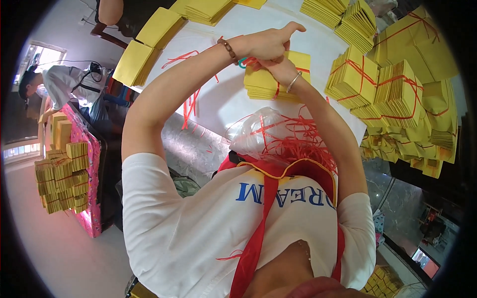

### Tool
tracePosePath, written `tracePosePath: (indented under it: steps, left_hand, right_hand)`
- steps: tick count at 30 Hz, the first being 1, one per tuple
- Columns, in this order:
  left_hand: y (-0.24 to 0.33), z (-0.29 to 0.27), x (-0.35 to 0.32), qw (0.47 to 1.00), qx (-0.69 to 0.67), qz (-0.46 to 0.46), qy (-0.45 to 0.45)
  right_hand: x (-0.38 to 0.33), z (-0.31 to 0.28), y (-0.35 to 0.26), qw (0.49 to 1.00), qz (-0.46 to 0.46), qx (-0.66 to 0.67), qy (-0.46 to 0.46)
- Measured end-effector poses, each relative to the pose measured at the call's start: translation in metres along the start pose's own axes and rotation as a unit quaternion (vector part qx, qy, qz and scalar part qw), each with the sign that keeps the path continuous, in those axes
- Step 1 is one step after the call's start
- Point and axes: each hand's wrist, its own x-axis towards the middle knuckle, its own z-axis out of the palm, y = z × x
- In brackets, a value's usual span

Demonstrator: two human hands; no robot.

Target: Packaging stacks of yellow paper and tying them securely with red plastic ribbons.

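Note:
A stack of yellow paper envelopes [268, 88] lies on the white tabletop in front of me, bound with red strapping [277, 90]. Over it my hands cross closely. My left hand [268, 43], below a beaded bracelet, has one finger stretched out and the others curled; what they grip is hidden. My right hand [282, 69], with a bangle at the wrist, is closed over the stack, its fingertips partly under the left hand. A red strip [252, 60] shows at those fingertips, beside a small teal loop [242, 62] whose kind I cannot make out.
Tied yellow bundles [352, 78] crowd the right side; loose yellow stacks [159, 27] line the far left edge. A clear plastic bag with red strips [303, 134] hangs at my waist. Left, a co-worker [74, 82] stands by a pink-covered table [85, 131] with more bundles.

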Motion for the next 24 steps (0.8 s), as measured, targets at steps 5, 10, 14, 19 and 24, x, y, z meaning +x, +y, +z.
tracePosePath:
  steps: [5, 10, 14, 19, 24]
  left_hand:
    - [-0.023, -0.012, 0.0, 0.958, -0.248, 0.008, 0.141]
    - [-0.074, 0.021, -0.019, 0.983, -0.021, -0.1, 0.152]
    - [-0.079, 0.031, -0.025, 0.973, 0.066, -0.07, 0.209]
    - [-0.086, 0.033, -0.028, 0.977, -0.07, -0.009, 0.199]
    - [-0.07, 0.046, -0.032, 0.964, 0.116, -0.002, 0.24]
  right_hand:
    - [0.005, 0.0, 0.009, 0.99, 0.085, 0.107, -0.037]
    - [0.003, -0.008, 0.004, 0.996, 0.079, 0.032, -0.012]
    - [0.002, -0.009, -0.005, 0.995, 0.055, 0.08, 0.022]
    - [0.006, -0.023, 0.001, 0.991, 0.073, 0.112, -0.005]
    - [0.014, -0.028, 0.007, 0.972, 0.069, 0.227, 0.006]
